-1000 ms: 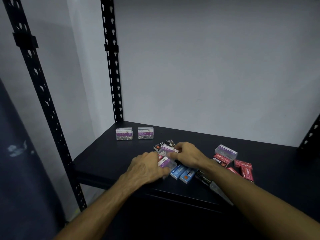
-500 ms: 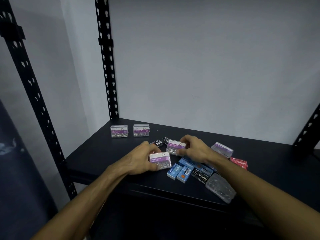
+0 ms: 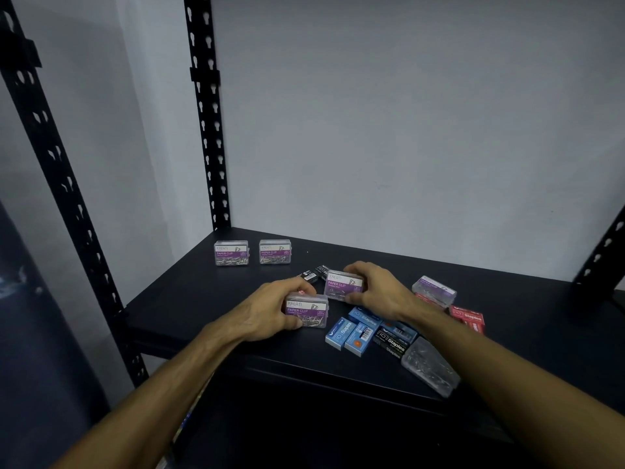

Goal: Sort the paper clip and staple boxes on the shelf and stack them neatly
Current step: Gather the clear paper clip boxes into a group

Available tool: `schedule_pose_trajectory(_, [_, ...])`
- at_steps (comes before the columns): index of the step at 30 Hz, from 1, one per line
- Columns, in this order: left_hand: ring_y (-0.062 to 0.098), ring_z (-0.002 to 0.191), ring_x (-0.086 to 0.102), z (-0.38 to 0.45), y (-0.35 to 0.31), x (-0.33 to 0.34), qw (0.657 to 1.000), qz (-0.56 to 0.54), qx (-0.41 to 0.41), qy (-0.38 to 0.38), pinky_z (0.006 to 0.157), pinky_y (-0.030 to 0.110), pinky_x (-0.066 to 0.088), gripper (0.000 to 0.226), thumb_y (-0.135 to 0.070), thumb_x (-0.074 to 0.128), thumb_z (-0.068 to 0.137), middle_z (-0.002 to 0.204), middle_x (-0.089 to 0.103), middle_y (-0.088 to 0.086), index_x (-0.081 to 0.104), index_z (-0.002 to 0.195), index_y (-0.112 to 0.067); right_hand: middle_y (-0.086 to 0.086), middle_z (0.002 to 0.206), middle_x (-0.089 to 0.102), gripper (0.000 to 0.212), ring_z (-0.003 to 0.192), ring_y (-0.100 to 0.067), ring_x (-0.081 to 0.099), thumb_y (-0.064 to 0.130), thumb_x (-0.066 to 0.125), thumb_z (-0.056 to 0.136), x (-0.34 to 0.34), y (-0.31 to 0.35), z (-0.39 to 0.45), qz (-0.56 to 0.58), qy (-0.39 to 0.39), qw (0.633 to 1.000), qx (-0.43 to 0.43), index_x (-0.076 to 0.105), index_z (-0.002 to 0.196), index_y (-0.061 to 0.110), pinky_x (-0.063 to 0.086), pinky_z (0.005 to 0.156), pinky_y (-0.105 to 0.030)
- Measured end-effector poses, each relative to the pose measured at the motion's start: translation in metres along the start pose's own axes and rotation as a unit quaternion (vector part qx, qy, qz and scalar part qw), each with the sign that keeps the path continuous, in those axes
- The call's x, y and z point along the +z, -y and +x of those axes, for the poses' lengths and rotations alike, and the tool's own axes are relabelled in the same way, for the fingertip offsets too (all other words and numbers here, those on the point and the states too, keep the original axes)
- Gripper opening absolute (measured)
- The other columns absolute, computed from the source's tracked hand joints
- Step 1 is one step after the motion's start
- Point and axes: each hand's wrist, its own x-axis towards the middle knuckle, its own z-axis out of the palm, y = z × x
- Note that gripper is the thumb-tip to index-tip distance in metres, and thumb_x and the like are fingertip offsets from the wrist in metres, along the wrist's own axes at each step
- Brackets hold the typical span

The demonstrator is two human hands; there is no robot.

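Note:
My left hand (image 3: 270,309) grips a clear paper clip box with a purple label (image 3: 309,314), held upright just above the black shelf (image 3: 189,299). My right hand (image 3: 378,289) grips a second paper clip box (image 3: 343,286) a little farther back. Two more paper clip boxes (image 3: 231,253) (image 3: 275,252) stand side by side at the back left. Blue staple boxes (image 3: 351,335), black staple boxes (image 3: 392,340) and red staple boxes (image 3: 468,318) lie mixed on the right.
A clear box lying flat (image 3: 429,365) rests at the shelf's front edge under my right forearm. Another paper clip box (image 3: 434,291) sits behind the red boxes. Small black boxes (image 3: 313,274) lie behind my hands. Black slotted uprights (image 3: 206,130) frame the shelf, with a grey wall behind.
Both hands have lifted a paper clip box out of the pile and turned it upright, label facing me. The view has shifted slightly.

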Motion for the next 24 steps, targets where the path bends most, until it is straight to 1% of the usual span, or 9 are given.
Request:
schedule_pose_trajectory(4, [-0.003, 0.094, 0.063, 0.000, 0.002, -0.001, 1.000, 0.003, -0.002, -0.005, 0.087, 0.027, 0.055, 0.046, -0.018, 0.079, 0.081, 0.107, 0.067, -0.015, 0.059, 0.118, -0.037, 0.001, 0.123, 0.060, 0.048, 0.102, -0.009, 0.060, 0.018, 0.074, 0.087, 0.002, 0.001, -0.001, -0.003, 0.002, 1.000, -0.007, 0.053, 0.129, 0.021, 0.052, 0.085, -0.026])
schedule_pose_trajectory(8, [-0.002, 0.095, 0.064, 0.000, 0.002, -0.001, 1.000, -0.001, -0.003, -0.005, 0.089, 0.027, 0.054, 0.045, -0.020, 0.079, 0.081, 0.108, 0.068, -0.014, 0.061, 0.120, -0.035, 0.003, 0.120, 0.063, 0.047, 0.093, -0.004, 0.062, 0.020, 0.070, 0.090, 0.001, 0.000, -0.001, 0.005, 0.019, 1.000, 0.003, 0.052, 0.132, 0.022, 0.048, 0.071, -0.017])
schedule_pose_trajectory(10, [0.000, 0.095, 0.065, 0.001, 0.003, -0.002, 1.000, -0.001, -0.003, -0.002, 0.089, 0.030, 0.055, 0.045, -0.022, 0.079, 0.081, 0.108, 0.068, -0.013, 0.061, 0.120, -0.034, 0.003, 0.120, 0.063, 0.045, 0.091, -0.003, 0.062, 0.021, 0.069, 0.091, 0.001, 0.001, -0.001, 0.004, 0.024, 1.000, 0.005, 0.051, 0.132, 0.023, 0.047, 0.069, -0.017])
schedule_pose_trajectory(12, [0.001, 0.094, 0.065, 0.001, 0.003, -0.003, 1.000, -0.005, -0.004, -0.007, 0.089, 0.031, 0.055, 0.044, -0.024, 0.080, 0.081, 0.107, 0.069, -0.013, 0.062, 0.120, -0.034, 0.003, 0.119, 0.063, 0.043, 0.093, -0.005, 0.062, 0.022, 0.068, 0.092, 0.000, 0.001, -0.001, 0.006, 0.027, 1.000, 0.006, 0.052, 0.132, 0.023, 0.049, 0.072, -0.019])
schedule_pose_trajectory(15, [0.000, 0.091, 0.066, -0.001, 0.005, -0.008, 1.000, -0.013, 0.000, -0.028, 0.087, 0.028, 0.055, 0.043, -0.024, 0.081, 0.080, 0.103, 0.070, -0.014, 0.063, 0.117, -0.035, 0.003, 0.118, 0.065, 0.040, 0.095, -0.005, 0.062, 0.022, 0.069, 0.092, -0.001, 0.001, 0.001, 0.019, 0.023, 1.000, 0.002, 0.054, 0.129, 0.024, 0.049, 0.075, -0.021])
schedule_pose_trajectory(18, [0.001, 0.092, 0.068, -0.004, 0.007, -0.020, 0.998, -0.048, 0.006, -0.046, 0.083, 0.021, 0.055, 0.042, -0.019, 0.081, 0.079, 0.101, 0.072, -0.016, 0.065, 0.115, -0.034, 0.003, 0.116, 0.066, 0.040, 0.098, -0.006, 0.062, 0.020, 0.070, 0.091, -0.004, 0.004, 0.004, 0.035, 0.008, 0.999, -0.005, 0.055, 0.127, 0.023, 0.051, 0.084, -0.026])
schedule_pose_trajectory(20, [0.002, 0.092, 0.068, -0.005, 0.011, -0.033, 0.996, -0.067, 0.001, -0.060, 0.081, 0.019, 0.055, 0.041, -0.014, 0.081, 0.079, 0.101, 0.071, -0.017, 0.066, 0.112, -0.034, 0.003, 0.116, 0.066, 0.041, 0.100, -0.007, 0.062, 0.019, 0.070, 0.090, -0.006, 0.008, 0.008, 0.042, 0.002, 0.999, -0.012, 0.055, 0.128, 0.023, 0.052, 0.088, -0.028])
schedule_pose_trajectory(22, [0.002, 0.091, 0.068, -0.004, 0.019, -0.050, 0.995, -0.066, -0.011, -0.077, 0.081, 0.021, 0.056, 0.041, -0.012, 0.080, 0.079, 0.100, 0.072, -0.013, 0.065, 0.110, -0.035, 0.003, 0.117, 0.066, 0.041, 0.100, -0.007, 0.062, 0.019, 0.071, 0.090, -0.007, 0.015, 0.014, 0.045, -0.002, 0.999, -0.021, 0.056, 0.128, 0.023, 0.051, 0.087, -0.026])
schedule_pose_trajectory(24, [0.003, 0.091, 0.068, -0.003, 0.029, -0.067, 0.995, -0.048, -0.026, -0.089, 0.086, 0.026, 0.056, 0.041, -0.010, 0.079, 0.080, 0.102, 0.072, -0.009, 0.065, 0.112, -0.032, 0.004, 0.117, 0.066, 0.041, 0.101, -0.007, 0.061, 0.019, 0.071, 0.089, -0.008, 0.023, 0.021, 0.045, -0.002, 0.999, -0.030, 0.056, 0.127, 0.023, 0.051, 0.087, -0.027])
